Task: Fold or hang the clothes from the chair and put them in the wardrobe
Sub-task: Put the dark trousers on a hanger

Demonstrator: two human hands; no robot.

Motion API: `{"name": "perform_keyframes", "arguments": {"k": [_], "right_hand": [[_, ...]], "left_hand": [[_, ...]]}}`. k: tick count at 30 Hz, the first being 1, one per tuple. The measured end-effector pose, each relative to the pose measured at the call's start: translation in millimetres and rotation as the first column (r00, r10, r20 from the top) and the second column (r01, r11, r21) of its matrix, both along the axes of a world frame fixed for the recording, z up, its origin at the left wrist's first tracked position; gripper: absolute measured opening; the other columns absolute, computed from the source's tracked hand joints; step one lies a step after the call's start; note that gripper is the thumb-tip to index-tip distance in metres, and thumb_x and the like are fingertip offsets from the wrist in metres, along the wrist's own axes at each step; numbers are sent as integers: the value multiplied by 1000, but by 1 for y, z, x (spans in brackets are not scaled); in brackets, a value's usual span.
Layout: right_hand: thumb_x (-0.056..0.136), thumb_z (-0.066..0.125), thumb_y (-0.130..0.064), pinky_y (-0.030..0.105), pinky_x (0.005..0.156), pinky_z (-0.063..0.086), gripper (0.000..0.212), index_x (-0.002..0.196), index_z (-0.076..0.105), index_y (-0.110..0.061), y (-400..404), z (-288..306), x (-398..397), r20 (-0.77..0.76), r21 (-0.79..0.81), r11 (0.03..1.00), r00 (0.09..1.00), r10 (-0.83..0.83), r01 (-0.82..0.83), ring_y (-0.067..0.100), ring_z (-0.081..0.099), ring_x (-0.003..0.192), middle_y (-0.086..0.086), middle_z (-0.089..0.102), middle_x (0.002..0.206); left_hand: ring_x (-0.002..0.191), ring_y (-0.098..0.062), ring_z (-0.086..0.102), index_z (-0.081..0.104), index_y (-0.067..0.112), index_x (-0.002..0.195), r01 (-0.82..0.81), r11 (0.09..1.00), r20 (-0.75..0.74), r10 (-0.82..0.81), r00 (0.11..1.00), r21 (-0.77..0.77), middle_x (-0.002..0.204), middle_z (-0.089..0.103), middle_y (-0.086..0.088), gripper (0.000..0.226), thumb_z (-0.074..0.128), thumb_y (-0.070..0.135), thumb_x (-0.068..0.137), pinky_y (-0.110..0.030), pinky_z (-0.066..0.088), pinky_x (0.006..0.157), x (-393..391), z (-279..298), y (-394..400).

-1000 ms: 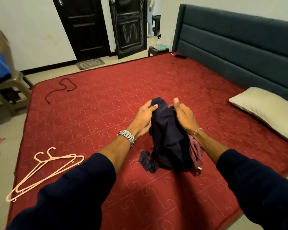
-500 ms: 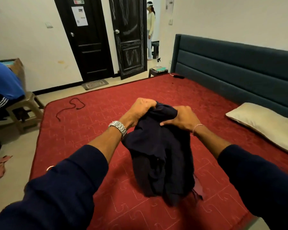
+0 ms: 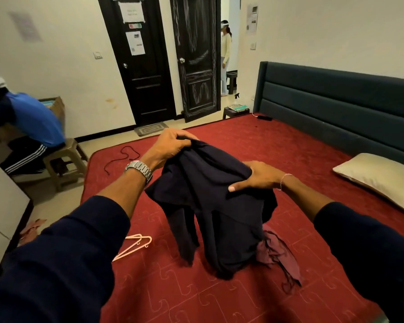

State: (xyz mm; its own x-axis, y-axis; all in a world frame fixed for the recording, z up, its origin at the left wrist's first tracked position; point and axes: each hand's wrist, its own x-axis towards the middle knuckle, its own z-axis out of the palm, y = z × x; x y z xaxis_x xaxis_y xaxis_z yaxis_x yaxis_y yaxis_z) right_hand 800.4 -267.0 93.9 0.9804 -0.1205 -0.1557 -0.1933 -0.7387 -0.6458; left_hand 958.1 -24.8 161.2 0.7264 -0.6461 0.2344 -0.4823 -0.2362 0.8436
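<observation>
Two hands: left hand [image 3: 173, 145] and right hand [image 3: 258, 177], fingers curled into the dark garment [image 3: 210, 206]
Garment: hem touching the bed [image 3: 278, 145], beside a maroon cloth [image 3: 278, 255]
Change: raised higher, hands now apart
Meaning: likely opening it out; hangers [image 3: 132, 247] untouched

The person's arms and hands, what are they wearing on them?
Both arms are in dark navy long sleeves, pushed up so the forearms are bare. The left hand has a silver metal link wristwatch at its wrist. The right hand has a thin, pale bracelet at its wrist. No gloves show.
</observation>
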Motion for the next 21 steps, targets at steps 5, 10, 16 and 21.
{"name": "perform_keyframes", "arguments": {"k": [5,10,16,21], "right_hand": [[70,87,-50,41,87,60,45,101,77,-19,28,26,11,-58,3,996,994,91,-91,14,74,86,-4,78,97],[69,86,-54,42,78,57,51,97,65,-17,45,41,22,47,-194,978,995,86,-75,19,67,85,-2,70,94],[83,68,-64,39,68,54,52,109,66,-19,73,58,29,279,-540,784,944,-178,307,35,65,86,10,65,94],[79,74,-62,30,58,44,58,96,67,-7,93,86,30,-23,-267,948,983,-184,171,25,64,80,9,67,92]], "left_hand": [[97,-13,67,71,18,122,-215,976,178,207,962,25,108,74,-1,41,64,0,87,-25,54,85,13,10,41],[83,-20,66,76,23,97,-535,843,454,458,764,52,86,71,0,17,67,21,83,-33,50,67,15,18,89],[66,-31,58,68,19,74,-723,688,620,541,568,62,63,56,-2,19,61,37,75,-33,42,58,8,37,135],[69,-27,53,69,18,78,-783,606,650,542,533,137,72,58,-4,22,62,37,85,-33,38,62,7,37,157]]}}
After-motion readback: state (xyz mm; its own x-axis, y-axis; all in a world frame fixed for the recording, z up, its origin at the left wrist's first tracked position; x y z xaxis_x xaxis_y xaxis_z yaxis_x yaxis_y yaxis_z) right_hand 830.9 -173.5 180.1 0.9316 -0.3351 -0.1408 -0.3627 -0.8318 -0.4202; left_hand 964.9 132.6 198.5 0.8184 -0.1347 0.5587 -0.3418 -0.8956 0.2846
